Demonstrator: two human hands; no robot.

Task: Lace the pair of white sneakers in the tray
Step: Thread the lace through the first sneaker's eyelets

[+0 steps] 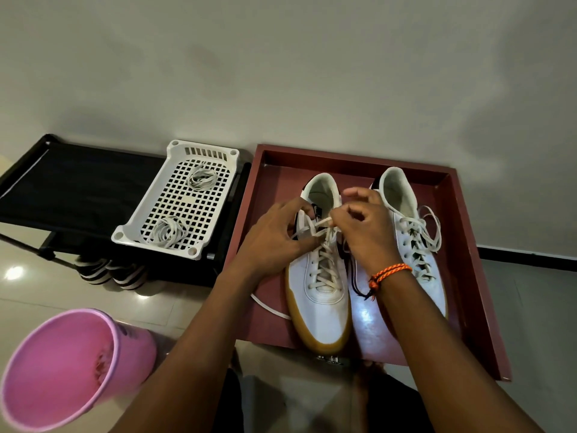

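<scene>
Two white sneakers with gum soles stand side by side in a dark red tray (462,245), toes toward me. The left sneaker (321,295) has a white lace (326,260) threaded up its eyelets. My left hand (274,235) pinches one end of that lace near the top eyelets. My right hand (365,226), with an orange cord at the wrist, pinches the other end just above the tongue. The right sneaker (418,245) is laced, its loose ends draped to the right. My right forearm hides part of it.
A white perforated basket (156,220) holding two coiled spare laces sits on a black rack (71,189) left of the tray. A pink bin (62,370) lies at the lower left. Striped shoes (109,273) sit under the rack. A wall rises behind.
</scene>
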